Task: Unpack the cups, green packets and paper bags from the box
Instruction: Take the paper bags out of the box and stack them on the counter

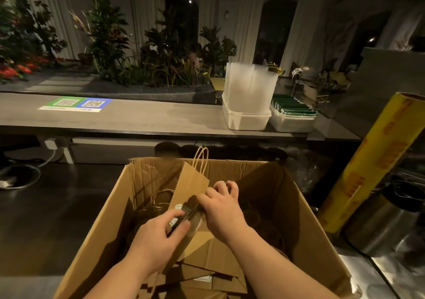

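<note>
Head view: deep in the box (147,174), the left hand (158,234) pinches the paper bags (190,183) at their near edge and the right hand (224,209) curls over their top. I'd squeeze the bundle together and lift straight up, so none slips back.

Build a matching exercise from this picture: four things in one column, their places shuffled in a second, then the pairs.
1. paper bag
2. green packets
3. yellow roll
4. QR-code sheet

A. flat on the counter, at its left
B. in a white tub on the counter
C. inside the cardboard box, held by the left hand and the right hand
D. standing to the right of the box

Pairs: 1-C, 2-B, 3-D, 4-A
</note>
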